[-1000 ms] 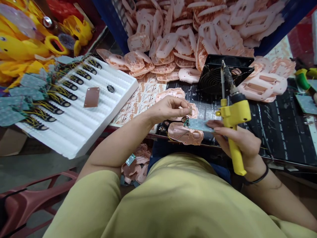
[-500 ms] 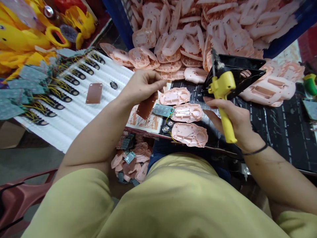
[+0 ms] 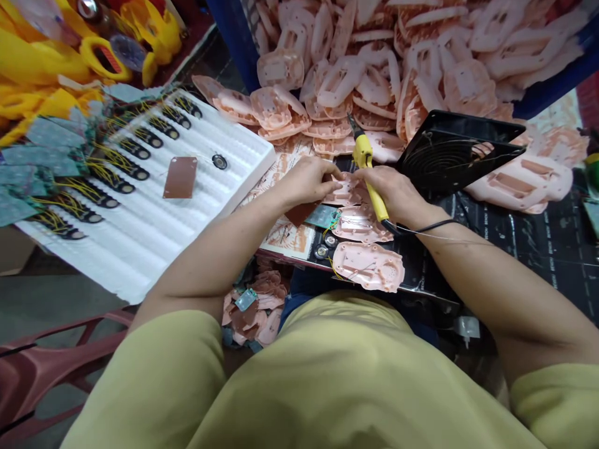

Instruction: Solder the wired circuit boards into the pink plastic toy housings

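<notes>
My right hand is closed round the yellow handle of a soldering gun, whose tip points up and away. My left hand has its thumb and fingers pinched over the farthest pink plastic shell; what lies between them is too small to tell. Below that hand a brown circuit board is partly covered. Closer to me lie the middle pink shell, a green circuit board with wires, and the nearest pink shell. Two small round speakers sit beside them.
A black fan stands right of my right hand. Behind it a blue crate overflows with pink shells. On the left, a white foam tray holds a row of wired speakers and a loose brown board.
My right hand has brought the soldering gun left, away from the fan, beside my left hand. My left hand has moved right and down, over the farthest shell, lowering the brown board.
</notes>
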Motion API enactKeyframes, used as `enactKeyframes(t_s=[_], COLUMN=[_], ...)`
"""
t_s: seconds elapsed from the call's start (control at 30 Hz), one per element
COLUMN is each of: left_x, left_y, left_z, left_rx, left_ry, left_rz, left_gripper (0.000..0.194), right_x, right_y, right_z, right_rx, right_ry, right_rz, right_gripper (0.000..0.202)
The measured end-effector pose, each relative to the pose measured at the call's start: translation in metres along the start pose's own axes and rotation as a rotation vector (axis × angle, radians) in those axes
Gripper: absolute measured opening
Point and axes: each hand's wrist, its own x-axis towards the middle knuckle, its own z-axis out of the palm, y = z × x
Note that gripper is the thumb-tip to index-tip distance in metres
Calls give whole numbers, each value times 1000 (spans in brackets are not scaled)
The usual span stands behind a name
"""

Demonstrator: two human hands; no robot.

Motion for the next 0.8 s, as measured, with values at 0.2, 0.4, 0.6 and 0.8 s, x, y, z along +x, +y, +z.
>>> enactKeyframes(t_s=[0.2,0.4,0.6,0.8], left_x=[6,8,9,15], left_y=[7,17,29,36], left_z=[10,16,12,8], left_rx=[89,178,277,313], left_ry=[-72,-45,-106,-163], left_rz=[49,44,13,1], left_gripper=[21,23,28,28], right_x=[-26,-66,-106,-117], right_y=[-7,-27,-33,-27], right_z=[-6,-44,-77,-62], right_rx=[-79,-88,-201,61], right_ry=[131,280,471,586], right_rz=[-62,-109,-106,84], right_gripper=[23,25,67,51])
